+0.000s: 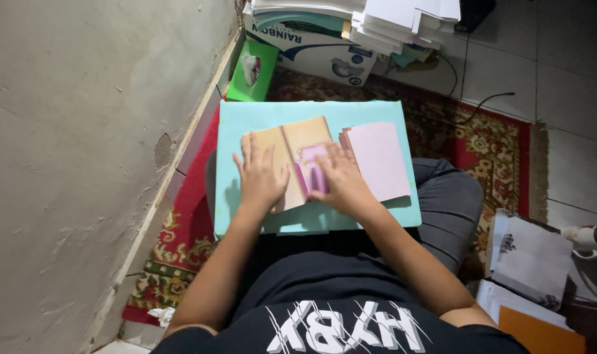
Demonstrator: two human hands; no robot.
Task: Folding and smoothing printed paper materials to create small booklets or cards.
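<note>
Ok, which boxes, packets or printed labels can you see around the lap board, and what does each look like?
Cardboard box: top centre on the floor under paper stacks, white with blue print.
Green packet: flat rectangle beside the wall, left of the box, bright green with a white and red picture.
Printed white sheets: lower right, dark picture on top.

Board [246, 216] lies across the lap, on a rug [501, 147]. On the board: open booklet [292, 141] at centre under both hands [262, 177], card stack [380, 160] just right. Wall [82, 164] left; box [324, 52] with papers [403, 19] on top, beyond.
</note>
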